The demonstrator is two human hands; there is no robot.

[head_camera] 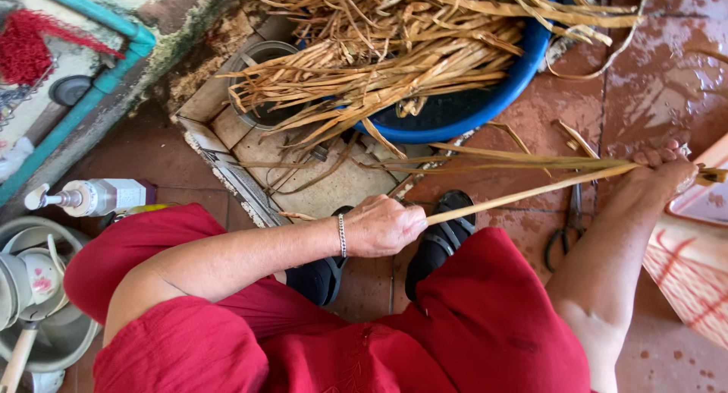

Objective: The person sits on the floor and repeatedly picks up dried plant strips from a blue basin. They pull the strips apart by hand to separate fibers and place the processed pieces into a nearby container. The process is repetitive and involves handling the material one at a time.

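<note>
- 1 long dried leaf strip [531,192] runs across the middle right of the frame, with the left hand [381,226] clenched on its near end.
- The right hand [667,169], at the right edge, is closed on its far end.
- 1 blue tub [485,97], upper centre, is heaped with dried leaves [402,44].
- 1 pair of scissors [567,230] lies on the wet red tile floor [667,67].
- 1 white bottle [95,197] lies at left.

Soft, even daylight — faint shadows, wet glare on the floor tiles [682,67], slight edge distortion.
</note>
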